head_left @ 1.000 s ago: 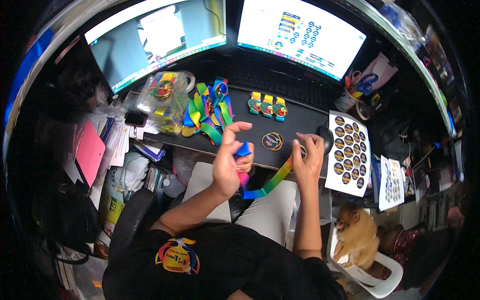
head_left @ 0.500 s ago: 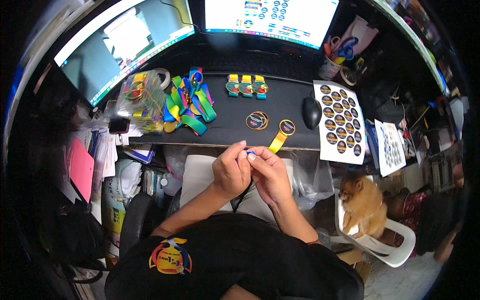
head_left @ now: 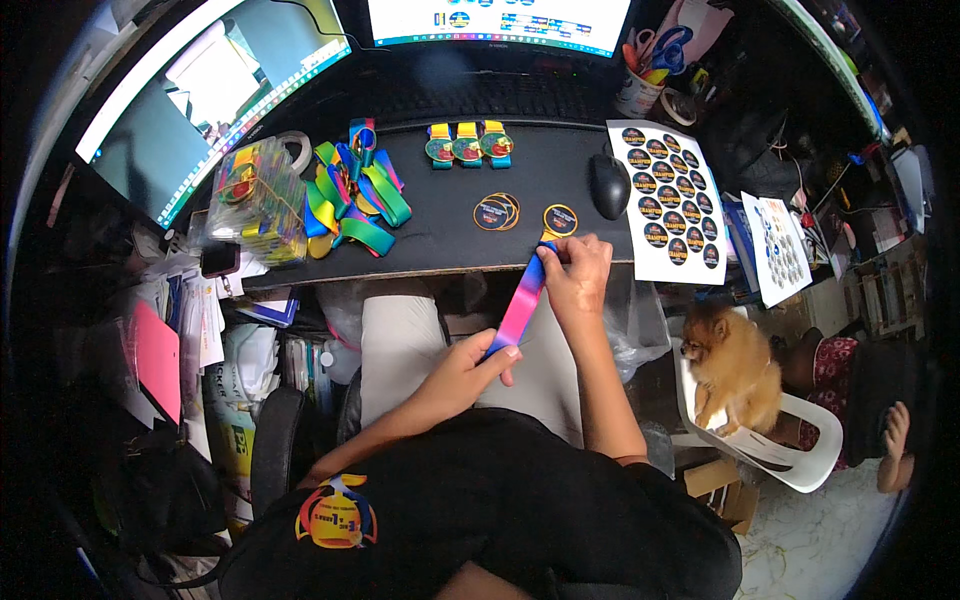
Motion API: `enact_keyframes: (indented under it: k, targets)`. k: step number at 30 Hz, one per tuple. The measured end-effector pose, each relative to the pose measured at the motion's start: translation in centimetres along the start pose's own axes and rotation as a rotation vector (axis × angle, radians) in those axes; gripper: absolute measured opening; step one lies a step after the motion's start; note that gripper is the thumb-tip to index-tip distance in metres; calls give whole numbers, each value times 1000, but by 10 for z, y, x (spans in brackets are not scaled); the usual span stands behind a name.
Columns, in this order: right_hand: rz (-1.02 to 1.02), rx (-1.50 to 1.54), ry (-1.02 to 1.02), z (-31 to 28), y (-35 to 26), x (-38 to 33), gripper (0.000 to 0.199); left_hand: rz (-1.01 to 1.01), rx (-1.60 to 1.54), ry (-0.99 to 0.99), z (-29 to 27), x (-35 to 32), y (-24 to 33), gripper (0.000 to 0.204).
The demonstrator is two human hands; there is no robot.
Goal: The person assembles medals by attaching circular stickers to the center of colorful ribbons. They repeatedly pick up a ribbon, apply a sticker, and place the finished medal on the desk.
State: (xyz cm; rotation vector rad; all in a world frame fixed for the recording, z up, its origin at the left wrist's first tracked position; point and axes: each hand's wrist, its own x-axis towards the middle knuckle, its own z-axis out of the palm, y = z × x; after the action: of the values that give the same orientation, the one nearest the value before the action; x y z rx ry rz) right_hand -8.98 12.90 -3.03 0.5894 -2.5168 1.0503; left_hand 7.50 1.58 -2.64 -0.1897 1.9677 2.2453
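The ribbon (head_left: 520,308) runs taut between both hands, a flat rainbow strip slanting from the desk edge down toward the lap. The right hand (head_left: 578,272) pinches its upper end at the front edge of the desk (head_left: 450,235), fingers closed on the strip just below a round medal (head_left: 560,219) that lies on the dark top — the ribbon seems to meet the medal there, though the join itself is hidden by the fingers. The left hand (head_left: 470,365) holds the lower end, thumb and fingers clamped on it over the lap, pulling the strip straight so it lies flat and untwisted between the two grips.

Just left of the medal lie two round medals (head_left: 495,211), overlapping. Further back, three finished medals (head_left: 466,146) with short ribbons sit in a row, touching one another. On the desk's left lies a loose heap of ribbons (head_left: 355,195) beside a clear box (head_left: 255,195) with more colourful pieces. A mouse (head_left: 608,184) rests right of the medals, next to a sticker sheet (head_left: 672,200) of round badges — kept within reach of the right hand. Two monitors (head_left: 210,90) stand at the back. To the right, a small dog (head_left: 733,362) sits on a white chair (head_left: 790,465), well apart from the hands.
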Motion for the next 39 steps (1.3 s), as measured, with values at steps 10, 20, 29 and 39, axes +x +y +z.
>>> enact_keyframes:
  k: [10,20,29,39]
  targets:
    - [18,-98,2,10,8,3,21,767,509,196,-6,-10,19,18]
    - [120,-155,-148,-2,4,17,30,770,550,-298,-26,65,39,72]
    - [216,-189,-401,-22,3,43,44,-371,13,-427,-47,100,58,85]
    - [19,-214,-462,-22,8,71,60,-619,-138,-505,-53,126,65,87]
